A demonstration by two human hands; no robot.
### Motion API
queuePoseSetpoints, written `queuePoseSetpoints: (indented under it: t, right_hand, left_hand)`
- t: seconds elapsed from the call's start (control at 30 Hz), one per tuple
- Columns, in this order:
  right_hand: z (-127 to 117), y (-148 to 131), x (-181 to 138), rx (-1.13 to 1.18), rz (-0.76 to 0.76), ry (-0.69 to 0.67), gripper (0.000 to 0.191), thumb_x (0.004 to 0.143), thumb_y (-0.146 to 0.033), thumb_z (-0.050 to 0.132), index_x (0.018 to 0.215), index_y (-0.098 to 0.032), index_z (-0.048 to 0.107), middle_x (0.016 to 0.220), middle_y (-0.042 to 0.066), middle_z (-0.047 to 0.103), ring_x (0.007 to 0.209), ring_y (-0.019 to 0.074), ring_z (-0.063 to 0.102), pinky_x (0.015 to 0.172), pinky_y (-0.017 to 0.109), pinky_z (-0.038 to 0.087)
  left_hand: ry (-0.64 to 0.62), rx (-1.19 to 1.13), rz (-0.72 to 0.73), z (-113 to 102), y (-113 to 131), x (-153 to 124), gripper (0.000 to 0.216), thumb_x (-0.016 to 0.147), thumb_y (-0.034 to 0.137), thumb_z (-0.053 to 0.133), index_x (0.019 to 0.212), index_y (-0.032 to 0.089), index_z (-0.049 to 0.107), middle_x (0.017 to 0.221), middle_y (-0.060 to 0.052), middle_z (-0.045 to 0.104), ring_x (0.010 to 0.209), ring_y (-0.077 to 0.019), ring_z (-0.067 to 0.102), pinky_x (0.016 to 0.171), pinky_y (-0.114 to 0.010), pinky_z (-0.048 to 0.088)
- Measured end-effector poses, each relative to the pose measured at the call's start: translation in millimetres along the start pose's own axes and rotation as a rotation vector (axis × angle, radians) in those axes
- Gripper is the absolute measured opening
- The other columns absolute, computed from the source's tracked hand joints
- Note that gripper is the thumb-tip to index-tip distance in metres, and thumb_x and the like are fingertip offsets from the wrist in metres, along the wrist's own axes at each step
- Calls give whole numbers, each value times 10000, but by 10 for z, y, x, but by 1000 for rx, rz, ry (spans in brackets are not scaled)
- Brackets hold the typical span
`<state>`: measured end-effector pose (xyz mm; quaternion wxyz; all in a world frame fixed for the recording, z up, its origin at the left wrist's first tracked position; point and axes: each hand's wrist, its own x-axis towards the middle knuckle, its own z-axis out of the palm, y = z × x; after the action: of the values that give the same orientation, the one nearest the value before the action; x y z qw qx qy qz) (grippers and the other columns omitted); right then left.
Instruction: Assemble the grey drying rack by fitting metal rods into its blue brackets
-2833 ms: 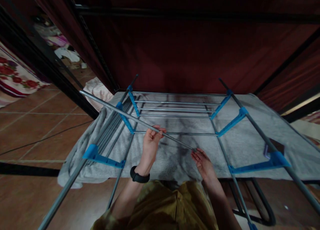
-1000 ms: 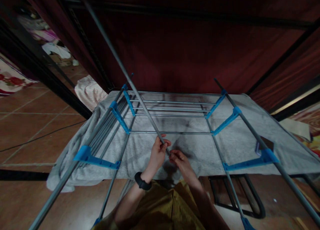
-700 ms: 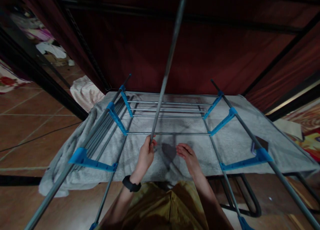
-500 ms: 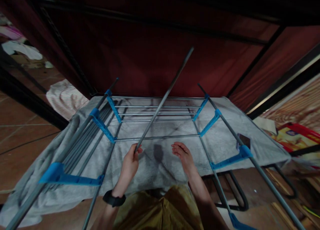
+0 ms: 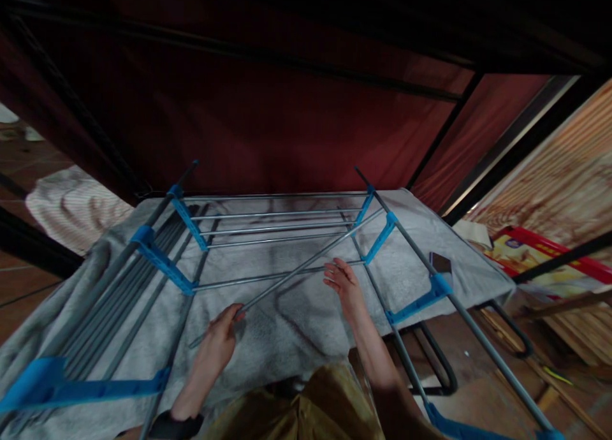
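While in L hand (image 5: 216, 343), rod (image 5: 287, 278) poss. against bracket (image 5: 380, 238)

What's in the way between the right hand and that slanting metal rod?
Nothing that I can see. The right hand is open beside the slanting rod, which the left hand holds; the straight crossbar passes behind rod and right hand.

I see the slanting rod (image 5: 318, 256) in silvery grey and the brackets (image 5: 415, 305) in bright blue. The blanket (image 5: 306, 325) shows me plain soft grey, the curtain (image 5: 287, 134) deep dark red, crossed by a black bar (image 5: 239, 48). I make out mustard-olive clothing (image 5: 296, 418), a black wristband (image 5: 176, 426), a whitish cloth (image 5: 79, 207) with faint pink stripes, and a red-and-yellow box (image 5: 530, 252).
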<state>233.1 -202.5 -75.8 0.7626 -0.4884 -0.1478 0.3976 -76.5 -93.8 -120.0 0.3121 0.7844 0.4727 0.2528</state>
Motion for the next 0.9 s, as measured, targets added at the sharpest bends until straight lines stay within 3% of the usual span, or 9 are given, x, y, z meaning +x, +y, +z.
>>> queuePoseSetpoints:
  t: [0.2, 0.4, 0.6, 0.9]
  right_hand:
    - [-83, -20, 61, 43, 3, -59, 471, 696, -385, 853, 1121, -274, 684, 1098, 49, 776, 958, 214, 723, 873, 391, 578]
    - [-73, -58, 67, 95, 2, -11, 392, 666, -350, 877, 988, -264, 671, 1003, 30, 787, 901, 214, 735, 860, 388, 585]
    - [-185, -89, 94, 86, -30, 55, 322, 698, -396, 867, 903, -253, 663, 990, 29, 782, 831, 178, 719, 855, 358, 591]
    - [-498, 42, 240, 100, -17, 139, 343, 625, -365, 921, 770, -244, 635, 887, 15, 769, 848, 205, 737, 822, 382, 630]
  left_hand:
    - [-67, 108, 26, -40, -197, -28, 553, 673, 85, 394, 1130, 212, 678, 1059, -70, 780, 1094, -233, 724, 1012, -385, 545]
    - [-60, 305, 64, -28, -328, -51, 653, 619, 39, 411, 1187, 199, 689, 1157, -78, 767, 1175, -240, 691, 1061, -400, 512]
    - [-53, 407, 136, -54, -338, -38, 625, 635, 19, 419, 1164, 196, 700, 1205, -109, 745, 1174, -266, 682, 1034, -421, 513]
    - [24, 375, 178, -105, -319, -2, 526, 699, 65, 431, 1111, 247, 703, 1092, -58, 746, 1025, -234, 700, 897, -348, 530]
